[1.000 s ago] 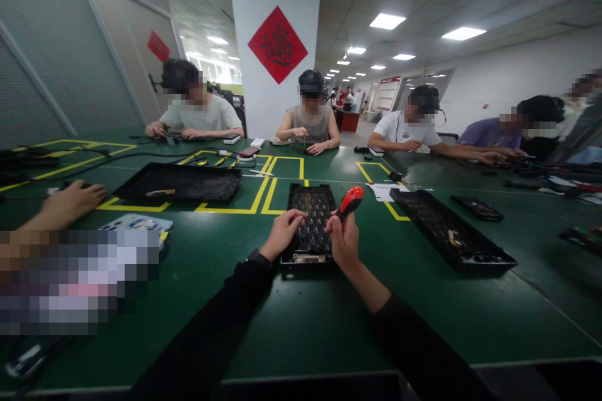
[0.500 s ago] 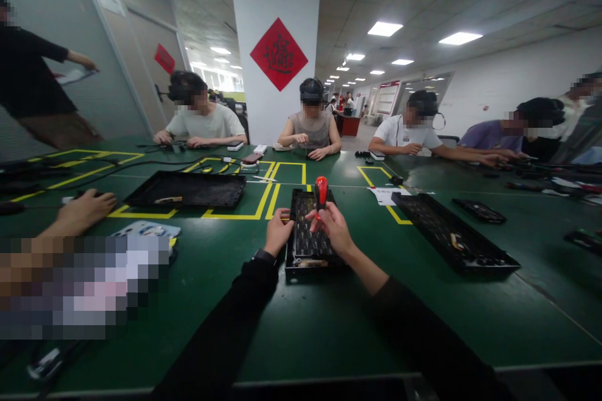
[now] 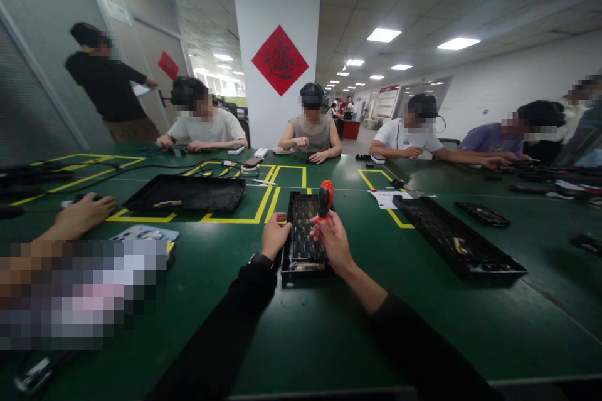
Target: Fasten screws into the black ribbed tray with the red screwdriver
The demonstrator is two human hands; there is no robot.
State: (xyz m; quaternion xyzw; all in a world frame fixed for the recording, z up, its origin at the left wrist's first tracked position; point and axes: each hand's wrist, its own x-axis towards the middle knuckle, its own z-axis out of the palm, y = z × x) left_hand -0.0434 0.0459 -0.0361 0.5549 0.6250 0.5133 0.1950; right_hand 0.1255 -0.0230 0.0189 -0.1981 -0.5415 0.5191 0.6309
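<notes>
Screwdriver point(image 3: 325, 199), one: red-and-black handle, held nearly upright over a narrow black case point(image 3: 305, 277). Right hand point(image 3: 335, 243): fingers closed round the lower handle. Left hand point(image 3: 274, 237): fingers part-curled at the case's left side; whether they grip its wall, I cannot tell from here.

Handling note: looks to be close work inside the case. Best done with the shaft square to the work, pressure even, and the left hand bracing the wall lest the case slide on the table point(image 3: 305, 338).

In the way: the right hand itself, covering part of the case; tip hidden, contact uncertain.

Also present: wide tray point(image 3: 207, 188), left, holding a tan strip point(image 3: 168, 203); long tray point(image 3: 501, 274), right; paper point(image 3: 383, 198) by its far end; flat black part point(image 3: 483, 213), beyond it; a co-worker's hand point(image 3: 88, 214), far left.
</notes>
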